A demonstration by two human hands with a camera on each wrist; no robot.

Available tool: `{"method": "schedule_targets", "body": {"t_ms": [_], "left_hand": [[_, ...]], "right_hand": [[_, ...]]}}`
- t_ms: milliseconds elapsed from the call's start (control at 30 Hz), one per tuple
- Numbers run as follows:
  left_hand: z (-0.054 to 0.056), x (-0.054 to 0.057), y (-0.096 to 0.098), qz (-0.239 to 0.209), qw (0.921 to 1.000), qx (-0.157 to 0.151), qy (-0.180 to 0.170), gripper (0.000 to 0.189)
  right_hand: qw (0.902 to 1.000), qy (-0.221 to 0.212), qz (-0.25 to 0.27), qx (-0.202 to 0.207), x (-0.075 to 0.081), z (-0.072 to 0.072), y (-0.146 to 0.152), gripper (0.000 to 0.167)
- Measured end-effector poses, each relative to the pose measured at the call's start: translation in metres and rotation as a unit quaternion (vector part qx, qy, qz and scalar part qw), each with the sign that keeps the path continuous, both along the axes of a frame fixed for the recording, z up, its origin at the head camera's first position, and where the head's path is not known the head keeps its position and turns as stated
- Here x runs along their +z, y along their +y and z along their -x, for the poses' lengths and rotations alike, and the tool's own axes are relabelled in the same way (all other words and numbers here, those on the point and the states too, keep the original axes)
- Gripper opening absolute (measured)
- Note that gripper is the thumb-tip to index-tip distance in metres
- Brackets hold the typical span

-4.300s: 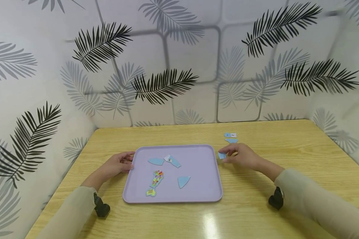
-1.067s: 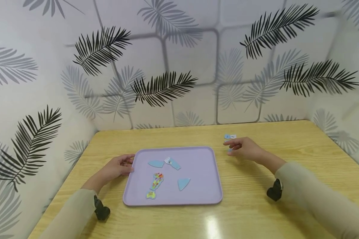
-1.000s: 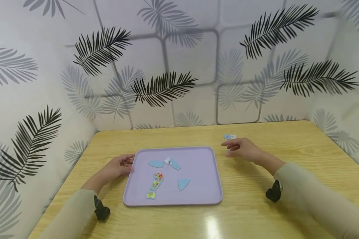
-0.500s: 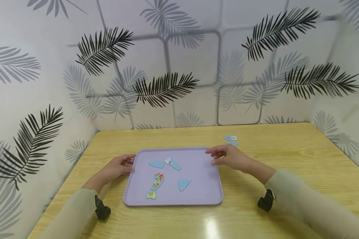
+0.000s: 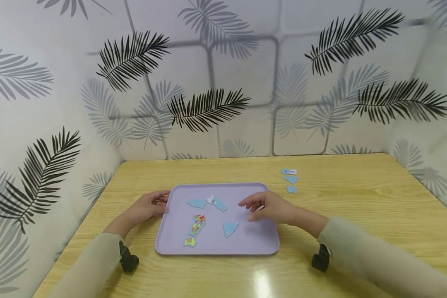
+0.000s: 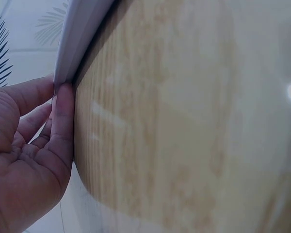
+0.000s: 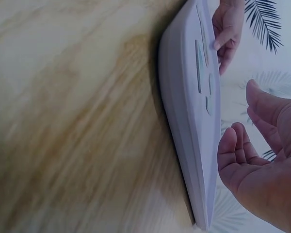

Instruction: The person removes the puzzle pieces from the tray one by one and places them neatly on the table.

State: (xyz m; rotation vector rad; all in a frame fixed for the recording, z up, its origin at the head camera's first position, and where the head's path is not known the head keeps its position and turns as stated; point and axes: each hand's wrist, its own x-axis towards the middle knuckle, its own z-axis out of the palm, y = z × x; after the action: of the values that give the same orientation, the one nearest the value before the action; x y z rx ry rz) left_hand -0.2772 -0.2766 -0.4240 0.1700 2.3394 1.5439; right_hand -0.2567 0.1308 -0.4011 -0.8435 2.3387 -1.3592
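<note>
My left hand (image 5: 146,207) pinches the left rim of a lilac tray (image 5: 246,244), the rim lying between thumb and fingertips in the left wrist view. Hovering over the tray's right half is my right hand (image 5: 272,209), its fingers loosely bent and holding nothing. Inside the tray lie flat puzzle pieces: a blue triangular one (image 5: 230,229) nearest the right hand, a blue and white one (image 5: 217,203) and a pointed blue one (image 5: 196,203). A multicoloured piece (image 5: 198,224) sits against a small yellow one (image 5: 189,241) at the lower left.
On the wooden table (image 5: 357,194), right of the tray, pieces lie in a column: a blue and white strip (image 5: 289,171), a blue triangular piece (image 5: 291,179) and a small blue piece (image 5: 291,189). A leaf-patterned wall (image 5: 246,136) stands behind the table.
The small blue puzzle piece that my right hand held now lies on the table below the other two. That hand has moved left, over the tray. My left hand stays at the rim.
</note>
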Motion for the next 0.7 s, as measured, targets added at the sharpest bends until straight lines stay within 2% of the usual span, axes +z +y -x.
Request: {"method": "schedule_targets", "body": {"t_ms": [267, 700], "left_hand": [[0.0, 0.0, 0.0, -0.01, 0.9999, -0.007, 0.0, 0.063], [0.001, 0.0, -0.001, 0.005, 1.0, -0.003, 0.0, 0.062]], "right_hand": [[0.999, -0.026, -0.002, 0.036, -0.005, -0.002, -0.01, 0.04], [0.9974, -0.027, -0.051, 0.044, -0.009, -0.003, -0.023, 0.04]]}}
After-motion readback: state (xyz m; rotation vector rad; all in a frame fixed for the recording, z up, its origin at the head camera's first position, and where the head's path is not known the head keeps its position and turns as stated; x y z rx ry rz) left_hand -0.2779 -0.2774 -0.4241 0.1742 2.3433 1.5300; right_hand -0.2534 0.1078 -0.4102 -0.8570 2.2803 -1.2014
